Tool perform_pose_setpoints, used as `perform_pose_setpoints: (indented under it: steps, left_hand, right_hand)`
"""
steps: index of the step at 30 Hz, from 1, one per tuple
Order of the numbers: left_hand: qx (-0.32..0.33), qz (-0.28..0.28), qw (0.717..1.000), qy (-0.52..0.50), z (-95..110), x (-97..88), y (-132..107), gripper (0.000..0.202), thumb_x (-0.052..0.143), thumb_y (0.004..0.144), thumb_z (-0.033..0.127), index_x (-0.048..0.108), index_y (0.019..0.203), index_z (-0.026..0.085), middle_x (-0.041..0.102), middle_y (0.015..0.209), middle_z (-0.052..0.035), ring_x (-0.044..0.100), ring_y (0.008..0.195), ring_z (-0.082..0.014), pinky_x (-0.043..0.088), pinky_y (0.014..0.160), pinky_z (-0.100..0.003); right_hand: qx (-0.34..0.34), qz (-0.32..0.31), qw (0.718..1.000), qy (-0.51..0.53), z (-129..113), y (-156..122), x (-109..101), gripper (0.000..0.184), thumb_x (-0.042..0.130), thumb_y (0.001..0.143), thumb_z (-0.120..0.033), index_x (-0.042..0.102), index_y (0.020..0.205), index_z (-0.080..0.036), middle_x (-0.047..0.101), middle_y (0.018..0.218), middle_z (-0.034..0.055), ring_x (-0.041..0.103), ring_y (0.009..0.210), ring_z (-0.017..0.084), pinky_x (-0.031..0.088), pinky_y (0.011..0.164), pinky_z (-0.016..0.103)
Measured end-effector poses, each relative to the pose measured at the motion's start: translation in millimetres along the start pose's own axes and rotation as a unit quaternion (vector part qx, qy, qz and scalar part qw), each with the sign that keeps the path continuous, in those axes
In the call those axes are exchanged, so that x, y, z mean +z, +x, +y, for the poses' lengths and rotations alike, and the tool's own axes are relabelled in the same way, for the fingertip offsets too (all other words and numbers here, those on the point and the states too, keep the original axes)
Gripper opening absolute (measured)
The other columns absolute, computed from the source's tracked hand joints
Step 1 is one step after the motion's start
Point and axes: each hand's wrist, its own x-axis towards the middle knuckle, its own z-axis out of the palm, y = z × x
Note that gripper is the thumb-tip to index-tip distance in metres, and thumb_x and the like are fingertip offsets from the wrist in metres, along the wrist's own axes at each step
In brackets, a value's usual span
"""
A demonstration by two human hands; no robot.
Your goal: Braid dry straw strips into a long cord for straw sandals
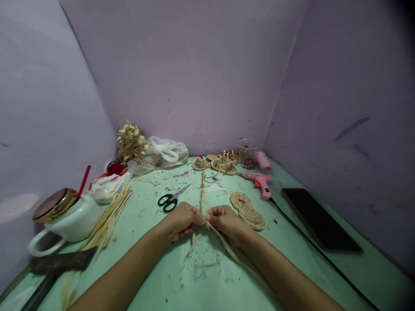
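Observation:
Both hands meet at the near end of a thin braid of dried straw-like fibre (203,190), which runs straight away from me over the green table. My left hand (186,219) pinches the braid's strands from the left side. With its fingers curled, my right hand (223,219) grips the strands from the right, and a long loose fibre strip (231,250) trails from it toward me under the forearm. Scissors with black handles (171,200) lie just beyond my left hand. To the right of my right hand rests a coiled woven sole shape (248,210).
A pink glue gun (261,183) with a black cord and a dark phone (319,219) are at right. Small woven pieces (223,163) lie at the back. At left are dried strips (110,216), a white mug (78,218), a hammer (63,261) and a plastic bag (167,151).

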Motion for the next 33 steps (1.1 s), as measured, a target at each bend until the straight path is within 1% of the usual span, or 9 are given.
perform_pose_setpoints:
  steps: [2,7,11,14,16,20,24,28,33]
  left_hand:
    - [-0.002,-0.008,1.000,0.001,0.5,-1.3,-0.8,0.013,0.058,0.053,0.024,0.058,0.056,0.011,0.030,0.032,0.0082,0.023,0.024,-0.0028,0.010,0.027,-0.017]
    - [-0.005,0.028,1.000,0.014,1.4,0.0,-0.3,0.015,0.056,0.051,0.021,0.062,0.058,0.009,0.028,0.031,0.0081,0.018,0.025,-0.0026,0.010,0.029,-0.019]
    - [0.035,0.059,0.997,0.021,1.3,3.9,0.5,0.009,0.054,0.049,0.017,0.059,0.051,0.009,0.038,0.035,0.0038,0.022,0.030,-0.0026,0.011,0.033,-0.019]
    - [0.037,0.077,0.996,0.031,2.0,6.0,-0.7,0.008,0.053,0.050,0.015,0.058,0.050,0.009,0.044,0.038,0.0019,0.023,0.032,-0.0022,0.011,0.034,-0.019]
    - [0.033,0.066,0.997,0.037,2.2,5.4,-1.5,0.009,0.052,0.051,0.016,0.058,0.051,0.009,0.044,0.038,0.0024,0.022,0.031,-0.0021,0.011,0.034,-0.019]
    - [0.027,-0.010,0.999,0.027,-0.4,0.0,-0.7,0.013,0.054,0.054,0.019,0.062,0.059,0.010,0.033,0.035,0.0067,0.019,0.028,-0.0029,0.010,0.032,-0.020]
    - [0.005,-0.006,1.000,0.010,-2.8,-1.0,1.6,0.014,0.055,0.055,0.023,0.061,0.060,0.012,0.030,0.035,0.0083,0.017,0.027,-0.0028,0.008,0.031,-0.020]
    - [-0.002,0.049,0.999,0.002,-0.4,7.7,0.4,0.005,0.054,0.050,0.016,0.051,0.047,0.014,0.029,0.032,0.0081,0.018,0.028,-0.0028,0.009,0.031,-0.020]
    - [0.006,0.114,0.993,-0.012,2.9,19.1,-2.3,0.018,0.050,0.048,0.008,0.037,0.039,0.015,0.026,0.031,0.0080,0.019,0.031,-0.0019,0.010,0.034,-0.019]
  right_hand:
    - [-0.012,0.011,1.000,-0.018,1.4,0.8,1.5,0.009,0.052,0.056,-0.018,0.052,0.048,-0.012,0.041,0.038,-0.0048,0.028,0.036,0.003,0.017,0.040,0.019]
    - [-0.008,0.021,1.000,-0.011,-0.6,-1.8,3.3,0.009,0.054,0.057,-0.018,0.054,0.051,-0.012,0.046,0.041,-0.0035,0.030,0.037,0.003,0.018,0.040,0.019]
    - [-0.001,-0.022,1.000,0.018,-4.8,-4.6,-1.4,0.013,0.057,0.059,-0.022,0.055,0.053,-0.011,0.043,0.040,-0.0044,0.025,0.036,0.002,0.013,0.038,0.019]
    - [-0.008,-0.041,0.999,0.026,-4.9,-4.1,-4.8,0.011,0.057,0.057,-0.021,0.055,0.055,-0.010,0.049,0.044,-0.0025,0.026,0.037,0.002,0.012,0.039,0.019]
    - [-0.005,-0.031,0.999,0.022,-3.3,-3.0,-5.3,0.008,0.057,0.055,-0.018,0.055,0.056,-0.011,0.051,0.047,-0.0016,0.028,0.038,0.002,0.014,0.039,0.019]
    - [0.000,-0.001,1.000,-0.008,0.5,-1.2,-3.3,0.007,0.055,0.053,-0.017,0.054,0.053,-0.011,0.049,0.044,-0.0014,0.030,0.039,0.004,0.016,0.041,0.019]
    - [-0.002,0.010,1.000,-0.028,3.3,-0.1,-1.7,0.007,0.055,0.055,-0.019,0.055,0.056,-0.011,0.050,0.045,-0.0011,0.031,0.039,0.004,0.019,0.041,0.019]
    - [-0.038,0.048,0.991,-0.116,5.0,1.2,-2.5,0.007,0.055,0.057,-0.019,0.056,0.058,-0.013,0.052,0.048,-0.0008,0.037,0.042,0.006,0.026,0.043,0.019]
    - [-0.076,0.134,0.936,-0.316,-4.3,-8.0,-3.4,0.011,0.056,0.060,-0.023,0.061,0.055,-0.015,0.058,0.052,0.0024,0.045,0.048,0.010,0.027,0.045,0.021]
